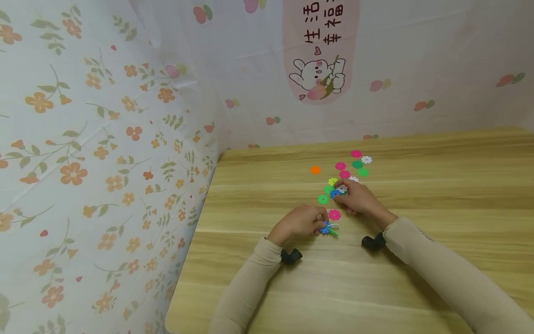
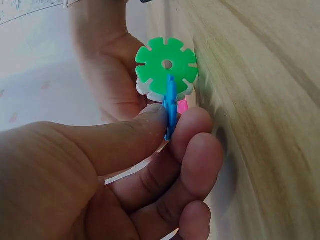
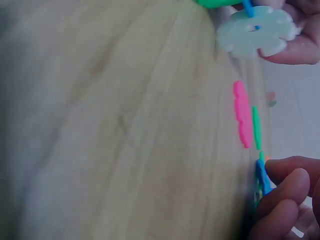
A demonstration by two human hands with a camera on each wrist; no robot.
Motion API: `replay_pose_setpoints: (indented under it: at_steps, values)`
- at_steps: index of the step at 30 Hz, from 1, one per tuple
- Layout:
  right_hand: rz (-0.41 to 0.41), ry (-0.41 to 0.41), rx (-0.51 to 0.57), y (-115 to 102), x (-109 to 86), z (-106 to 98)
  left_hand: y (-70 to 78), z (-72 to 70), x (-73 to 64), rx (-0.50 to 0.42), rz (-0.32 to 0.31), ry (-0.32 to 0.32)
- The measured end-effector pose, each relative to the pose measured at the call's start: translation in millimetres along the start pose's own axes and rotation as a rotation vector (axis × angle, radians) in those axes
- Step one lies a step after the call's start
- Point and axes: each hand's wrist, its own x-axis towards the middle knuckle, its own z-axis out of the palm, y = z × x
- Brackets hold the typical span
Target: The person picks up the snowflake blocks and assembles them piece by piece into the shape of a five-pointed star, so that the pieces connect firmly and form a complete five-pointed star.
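My left hand (image 1: 302, 220) pinches a blue notched flower disc (image 2: 170, 115) between thumb and fingers, just above the table. Slotted onto its edge are a green disc (image 2: 152, 57) and a white disc (image 3: 240, 40), side by side and standing across it. Farther back, my right hand (image 1: 358, 197) reaches into a loose group of discs. Its thumb and fingertips pinch another blue disc (image 3: 262, 175) low at the tabletop. A white disc (image 1: 342, 189) shows right by those fingertips. Between the two hands a pink disc (image 1: 334, 215) lies flat.
Green discs (image 1: 323, 199) and a yellow disc (image 1: 333, 181) lie left of my right hand. Several pink, green and white discs (image 1: 366, 159) spread behind it. An orange disc (image 1: 315, 170) lies apart on the wooden table (image 1: 258, 185). Patterned cloth (image 1: 250, 93) hangs at the back and left.
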Motion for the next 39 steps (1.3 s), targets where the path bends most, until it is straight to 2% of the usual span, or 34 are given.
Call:
replay_pose_setpoints:
  at_steps: [7,14,20,27,30,32,39]
  values:
    - [-0.017,0.043,-0.102,-3.4,2.1,-1.6,2.1,-2.5,1.1,0.03,-0.001,0.01]
    - [-0.013,0.054,-0.121,-3.3,0.7,-2.5,2.1,-2.6,1.8,0.055,0.018,0.008]
    - [-0.023,0.081,-0.116,-1.1,-1.9,-2.3,2.0,-2.0,2.6,0.068,-0.008,0.028]
    - [-0.075,0.065,-0.129,0.8,-7.6,-2.2,4.0,-2.0,7.1,0.082,-0.078,0.176]
    - [-0.074,0.051,-0.124,0.1,-10.9,-2.5,6.3,-3.7,7.5,0.086,-0.093,0.223]
    - [-0.077,0.046,-0.117,-0.7,-13.1,-2.7,7.9,-4.8,7.2,0.071,-0.093,0.247]
    - [-0.11,0.058,-0.117,-8.8,-27.3,-6.0,7.0,-3.4,6.3,-0.048,-0.033,0.348]
